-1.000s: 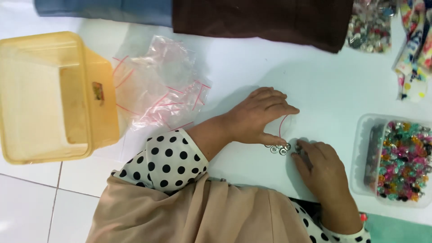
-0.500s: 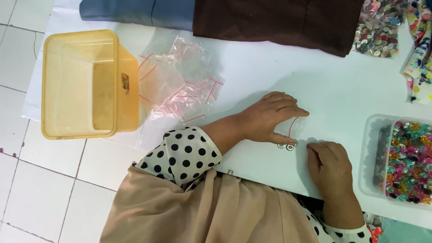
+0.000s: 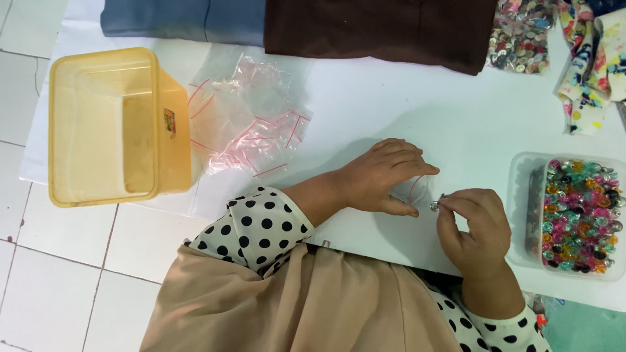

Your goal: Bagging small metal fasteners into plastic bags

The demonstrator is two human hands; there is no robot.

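Two hands are working close together near the front edge of the white tabletop [image 3: 391,98]. My left hand [image 3: 381,182] lies flat with the fingers curled and holds down a small clear bag [image 3: 417,190] with a red strip; thumb and fingers are closed on the bag. My right hand [image 3: 473,228] is just beside it, and its thumb and first finger are pinched on a small silver piece [image 3: 434,206]. This piece is right at the edge of the bag, between the two hands. I cannot tell if it is already inside the bag or only touches it.

At my right, near the right hand, stands a clear tub [image 3: 521,195] full of coloured shiny pieces. At the far left, a yellow box [image 3: 104,189] lies on its side, partly over the edge of the tabletop. Between the yellow box and my left hand is a heap of clear bags [image 3: 251,111] with red strips. At the back lie a blue cloth [image 3: 182,19] and a brown cloth [image 3: 378,29], side by side. Further right is a bag of buttons [image 3: 518,36] and a patterned cloth [image 3: 590,72]. My sleeves are white with black dots.
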